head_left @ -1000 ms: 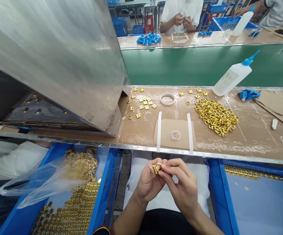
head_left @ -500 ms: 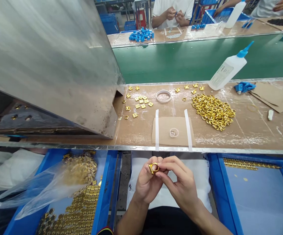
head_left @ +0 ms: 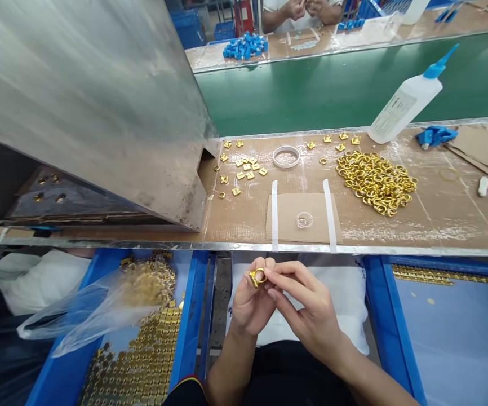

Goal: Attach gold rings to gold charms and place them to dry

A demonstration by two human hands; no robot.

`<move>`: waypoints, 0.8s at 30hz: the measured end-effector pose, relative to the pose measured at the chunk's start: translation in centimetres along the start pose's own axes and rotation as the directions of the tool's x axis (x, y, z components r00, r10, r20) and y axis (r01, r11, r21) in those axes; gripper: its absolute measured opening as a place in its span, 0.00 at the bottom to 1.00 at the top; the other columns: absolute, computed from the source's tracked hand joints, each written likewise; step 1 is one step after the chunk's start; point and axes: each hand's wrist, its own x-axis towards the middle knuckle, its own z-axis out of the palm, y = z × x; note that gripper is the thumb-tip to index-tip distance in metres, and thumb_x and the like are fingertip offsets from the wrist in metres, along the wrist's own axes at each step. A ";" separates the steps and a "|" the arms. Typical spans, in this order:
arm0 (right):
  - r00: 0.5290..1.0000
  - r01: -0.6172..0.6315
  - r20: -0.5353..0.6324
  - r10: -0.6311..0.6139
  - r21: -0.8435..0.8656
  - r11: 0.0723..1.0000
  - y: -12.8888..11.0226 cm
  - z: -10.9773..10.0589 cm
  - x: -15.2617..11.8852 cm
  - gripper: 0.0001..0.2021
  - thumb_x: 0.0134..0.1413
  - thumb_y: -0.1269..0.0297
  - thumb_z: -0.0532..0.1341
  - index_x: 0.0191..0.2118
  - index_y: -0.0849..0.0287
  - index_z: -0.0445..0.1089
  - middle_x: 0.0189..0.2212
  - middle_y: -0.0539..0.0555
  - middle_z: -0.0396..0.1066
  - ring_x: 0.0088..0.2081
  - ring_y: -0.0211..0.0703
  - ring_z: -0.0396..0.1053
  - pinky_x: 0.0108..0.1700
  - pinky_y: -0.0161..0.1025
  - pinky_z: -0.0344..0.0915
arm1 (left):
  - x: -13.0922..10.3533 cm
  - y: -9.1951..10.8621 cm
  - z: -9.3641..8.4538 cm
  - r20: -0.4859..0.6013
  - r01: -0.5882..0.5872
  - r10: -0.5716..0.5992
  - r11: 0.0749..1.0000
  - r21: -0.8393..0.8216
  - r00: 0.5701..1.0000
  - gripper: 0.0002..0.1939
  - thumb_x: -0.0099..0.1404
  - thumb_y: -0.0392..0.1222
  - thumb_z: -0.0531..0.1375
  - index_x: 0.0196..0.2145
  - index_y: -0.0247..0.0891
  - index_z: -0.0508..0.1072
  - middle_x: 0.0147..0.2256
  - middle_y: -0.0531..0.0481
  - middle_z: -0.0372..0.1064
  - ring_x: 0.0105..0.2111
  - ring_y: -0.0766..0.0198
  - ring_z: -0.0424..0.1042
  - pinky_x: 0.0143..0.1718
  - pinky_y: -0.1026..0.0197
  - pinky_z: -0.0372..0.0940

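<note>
A gold ring (head_left: 260,277) with a flat top sits between my two hands, in front of the bench edge. My left hand (head_left: 247,301) grips it by its flat top between thumb and fingers. The thumb and fingers of my right hand (head_left: 305,304) are closed at the band's right side; whether they also hold something small is hidden. Beyond my hands, a small clear dish (head_left: 304,220) stands on a taped cardboard piece (head_left: 286,228). A heap of gold rings (head_left: 377,181) lies to its right, and several square gold pieces (head_left: 250,163) lie to its left.
A large metal housing (head_left: 100,101) takes up the left of the bench. A white squeeze bottle (head_left: 404,107) leans at the back right, near a white tape ring (head_left: 286,157). Blue trays flank my lap, the left tray (head_left: 185,332) full of gold pieces. A co-worker's hands (head_left: 307,8) are across the green belt (head_left: 311,93).
The camera view has shifted, so the bench appears higher. Both hands keep their hold at the gold ring, with only a slight turn of it.
</note>
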 end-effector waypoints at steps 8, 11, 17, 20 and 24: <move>0.999 0.014 -0.034 -0.016 -0.053 0.998 0.7 0.7 -0.8 0.21 0.65 0.77 0.60 0.59 0.52 0.72 0.45 0.57 0.72 0.43 0.43 0.75 0.44 0.38 0.77 | 0.1 -0.2 0.1 -0.053 0.023 -0.027 0.997 -0.077 0.998 0.19 0.53 0.44 0.76 0.25 0.36 0.69 0.27 0.56 0.55 0.27 0.71 0.58 0.33 0.69 0.62; 0.999 -0.009 -0.045 0.006 -0.050 0.999 0.9 0.6 -0.7 0.20 0.65 0.76 0.61 0.59 0.52 0.73 0.45 0.57 0.73 0.42 0.44 0.76 0.43 0.39 0.78 | 0.2 -0.3 0.3 -0.076 0.015 -0.022 0.995 -0.099 0.997 0.18 0.54 0.43 0.76 0.26 0.36 0.69 0.27 0.56 0.56 0.27 0.71 0.59 0.34 0.68 0.62; 0.996 -0.074 -0.043 0.074 0.009 0.997 1.1 0.9 -0.2 0.20 0.66 0.73 0.60 0.60 0.52 0.72 0.44 0.58 0.74 0.43 0.45 0.76 0.43 0.40 0.78 | 0.7 0.0 0.3 -0.166 -0.002 -0.012 0.996 -0.084 0.986 0.14 0.58 0.39 0.73 0.27 0.36 0.70 0.26 0.56 0.60 0.27 0.69 0.61 0.37 0.64 0.64; 0.996 -0.077 -0.054 0.077 -0.001 0.997 1.3 1.3 -0.3 0.20 0.66 0.73 0.59 0.61 0.51 0.72 0.45 0.58 0.74 0.45 0.47 0.76 0.46 0.42 0.78 | 0.8 0.2 0.0 -0.183 -0.011 0.003 0.999 -0.047 0.983 0.14 0.59 0.39 0.73 0.27 0.36 0.70 0.27 0.56 0.62 0.28 0.68 0.63 0.38 0.63 0.64; 0.996 -0.051 -0.075 0.050 -0.011 0.999 1.4 1.5 -0.4 0.21 0.65 0.76 0.59 0.60 0.51 0.72 0.45 0.58 0.73 0.45 0.46 0.76 0.47 0.42 0.78 | 0.7 0.3 -0.5 -0.149 -0.005 0.001 1.000 -0.024 0.989 0.17 0.56 0.45 0.75 0.27 0.36 0.72 0.28 0.55 0.63 0.30 0.68 0.64 0.38 0.63 0.64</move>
